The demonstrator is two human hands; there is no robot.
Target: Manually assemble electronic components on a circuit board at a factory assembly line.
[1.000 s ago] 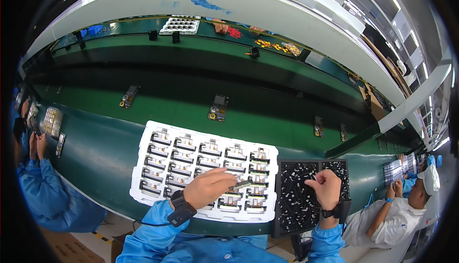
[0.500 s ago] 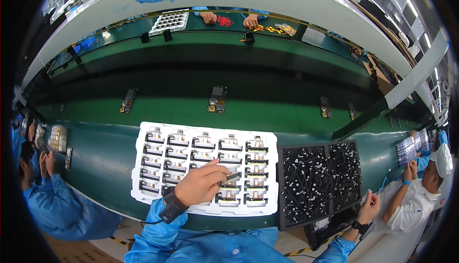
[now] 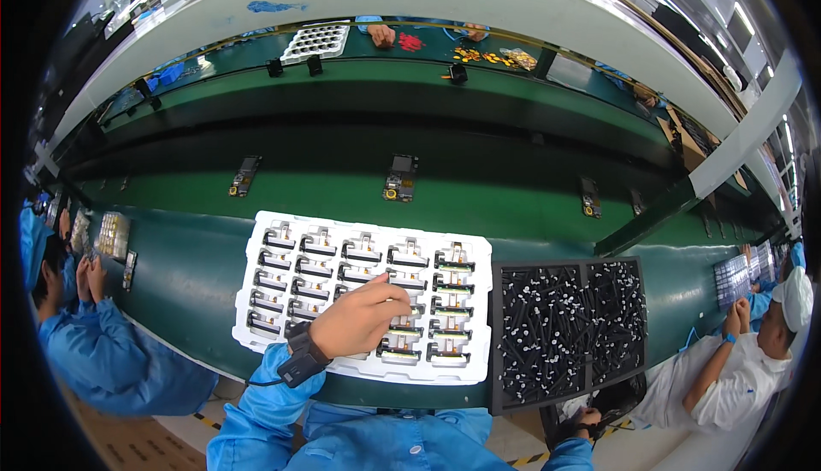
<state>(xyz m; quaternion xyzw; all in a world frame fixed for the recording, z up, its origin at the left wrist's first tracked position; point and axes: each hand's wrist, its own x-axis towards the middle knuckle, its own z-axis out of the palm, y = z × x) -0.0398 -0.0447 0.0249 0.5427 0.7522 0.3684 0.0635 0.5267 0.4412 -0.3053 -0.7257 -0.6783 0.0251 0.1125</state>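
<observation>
My left hand point(image 3: 363, 317) is over a white moulded tray point(image 3: 242, 308), its fingers closed together at a slot in the middle columns. Whatever the fingertips hold there is hidden by the hand. Rows of small black display-like modules point(image 3: 361, 253) with thin flex tails sit in the tray's slots, some edged in green. My right hand point(image 3: 588, 420) is low at the right, just below a black bin, by a dark bag-like container point(image 3: 617, 401); its fingers are curled and partly hidden. The divided black bin point(image 3: 497, 343) holds many short black parts with white ends.
Across the green conveyor belt point(image 3: 316, 184) lie several circuit boards point(image 3: 399, 177). A slanted post point(image 3: 684, 197) rises at the right. One person in blue point(image 3: 111, 360) works on the left, another in white point(image 3: 727, 368) on the right. Far hands point(image 3: 380, 36) work beside red pieces.
The silvery module seen in my left fingers is now out of sight at the tray slot. My right hand has dropped down and left, from beside the black bin to below it.
</observation>
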